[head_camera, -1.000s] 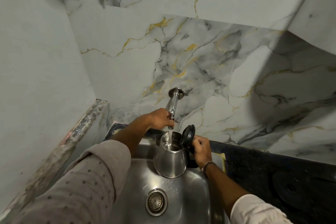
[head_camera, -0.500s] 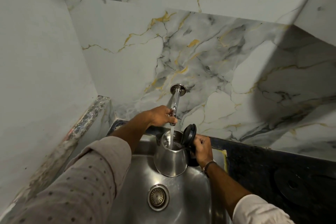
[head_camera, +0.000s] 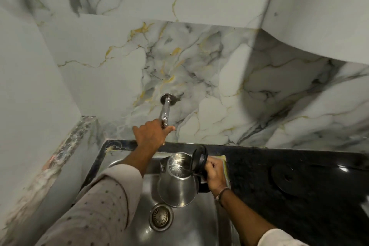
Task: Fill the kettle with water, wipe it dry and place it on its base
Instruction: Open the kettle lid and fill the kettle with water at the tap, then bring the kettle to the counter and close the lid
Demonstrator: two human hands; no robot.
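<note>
I note my right hand (head_camera: pixel 214 173) closed on the handle of the kettle (head_camera: pixel 177 181), held lid-open over the sink (head_camera: pixel 191 229) by the desk's left edge, left hand (head_camera: pixel 151 134) curled on the tap (head_camera: pixel 165 114); risk: a wet, weighted kettle slipping or tipping.

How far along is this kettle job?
Filling looks about finished: the kettle holds water, its lid is open, and no stream is visible. The left hand is at the tap; the right hand holds the kettle's handle over the sink. Wiping is left, then setting it on the base.
</note>
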